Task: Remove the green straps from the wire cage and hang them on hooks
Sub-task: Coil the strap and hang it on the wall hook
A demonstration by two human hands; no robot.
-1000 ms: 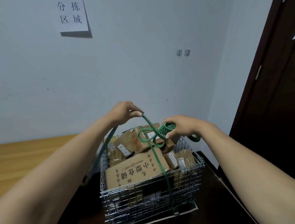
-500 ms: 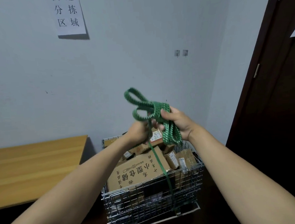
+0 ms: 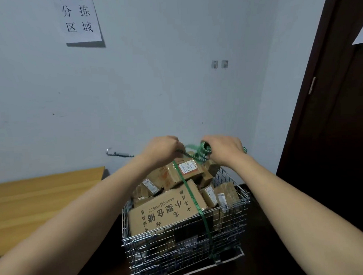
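Left hand [image 3: 162, 150]: seen from the back, fingers curled under and clamped on the green strap [image 3: 190, 192], which comes out from beneath the knuckles on the side facing the other hand.

Right hand [image 3: 225, 150]: just beside the left, fingers curled round a gathered coil of the same strap. Loops of it bunch out between the two hands, and a short green end shows past the wrist side.

Both hands are held above the far rim of the wire cage [image 3: 180, 235].

From the left hand a single run of strap drops taut and diagonal across the box tops. It crosses a labelled parcel [image 3: 187, 167], then the right end of the large printed carton [image 3: 165, 213], goes over the near rim and down the front mesh to the cage's foot.

Cage contents: filled above the rim with brown cardboard parcels. The large carton lies flat at the front, and smaller labelled ones are stacked behind it and to the right.

The cage stands on a dark surface [image 3: 264, 248], with a white sheet [image 3: 233, 257] under its front edge.

Wall behind: two small hooks [image 3: 219, 64] side by side, well above the hands, both bare. A paper sign [image 3: 80, 19] hangs at upper left. A wooden bench [image 3: 44, 197] stands to the left.
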